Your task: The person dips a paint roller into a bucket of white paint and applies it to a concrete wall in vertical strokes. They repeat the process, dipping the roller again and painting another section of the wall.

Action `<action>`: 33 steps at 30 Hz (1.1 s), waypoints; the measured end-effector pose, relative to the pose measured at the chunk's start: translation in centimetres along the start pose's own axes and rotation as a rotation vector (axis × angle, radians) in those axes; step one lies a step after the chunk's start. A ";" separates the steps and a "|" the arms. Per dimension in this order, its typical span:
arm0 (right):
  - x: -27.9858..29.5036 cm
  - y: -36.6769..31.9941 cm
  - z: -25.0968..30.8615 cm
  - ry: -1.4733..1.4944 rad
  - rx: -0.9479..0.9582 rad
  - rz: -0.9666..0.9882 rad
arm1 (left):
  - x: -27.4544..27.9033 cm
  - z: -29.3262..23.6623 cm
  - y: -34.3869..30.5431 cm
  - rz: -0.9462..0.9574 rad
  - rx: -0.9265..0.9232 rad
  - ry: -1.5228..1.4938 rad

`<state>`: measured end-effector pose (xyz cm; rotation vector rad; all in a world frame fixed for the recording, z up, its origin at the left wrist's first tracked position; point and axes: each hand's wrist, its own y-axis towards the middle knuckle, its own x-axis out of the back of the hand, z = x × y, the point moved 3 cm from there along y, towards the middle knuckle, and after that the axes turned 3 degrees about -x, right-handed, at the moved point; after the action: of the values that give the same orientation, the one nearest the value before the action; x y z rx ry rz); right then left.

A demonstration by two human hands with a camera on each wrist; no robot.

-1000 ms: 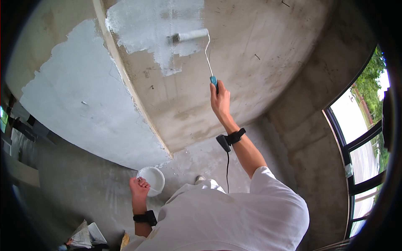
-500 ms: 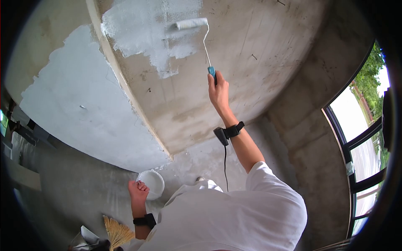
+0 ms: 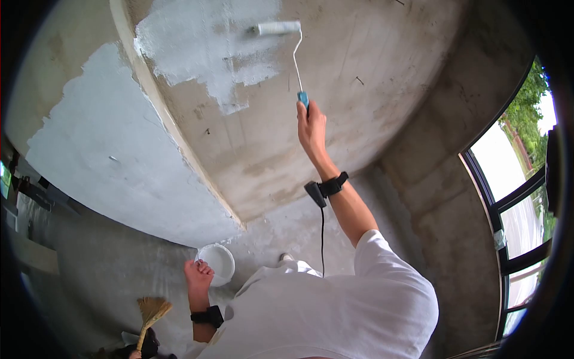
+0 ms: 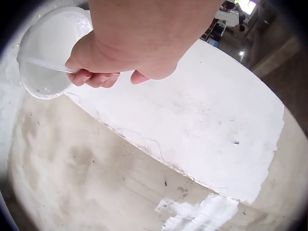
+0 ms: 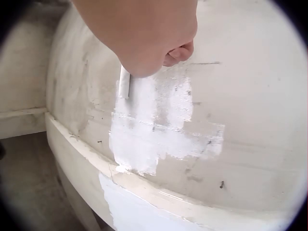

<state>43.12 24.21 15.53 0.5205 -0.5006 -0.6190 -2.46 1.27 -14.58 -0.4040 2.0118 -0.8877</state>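
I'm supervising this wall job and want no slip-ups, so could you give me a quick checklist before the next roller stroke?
1. Right hand secure on the roller's blue handle: ok, fingers wrapped round it.
2. Left hand on the bucket handle: ok, gripping it.
3. Cord away from the roller: ok, it hangs below the right wrist.
4. Enough coating in the bucket: cannot tell; the inside looks white, but the level is unclear.
5. Wall fully coated around the roller: not ok, bare surface shows to its right and below the white patch.
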 end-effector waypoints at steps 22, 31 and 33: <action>-0.3 -5.9 -8.3 -0.233 -0.145 0.048 | -1.3 1.2 0.6 -0.073 -0.014 -0.007; 3.4 8.5 3.3 -0.110 0.020 -0.062 | -1.0 1.1 1.2 -0.024 0.004 -0.021; 3.2 7.2 2.1 -0.134 0.043 -0.075 | -1.2 1.2 1.4 -0.033 0.004 -0.022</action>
<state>47.10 26.48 22.26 0.5429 -0.6240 -0.7193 -0.74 2.42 -15.25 -0.4440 1.9880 -0.9045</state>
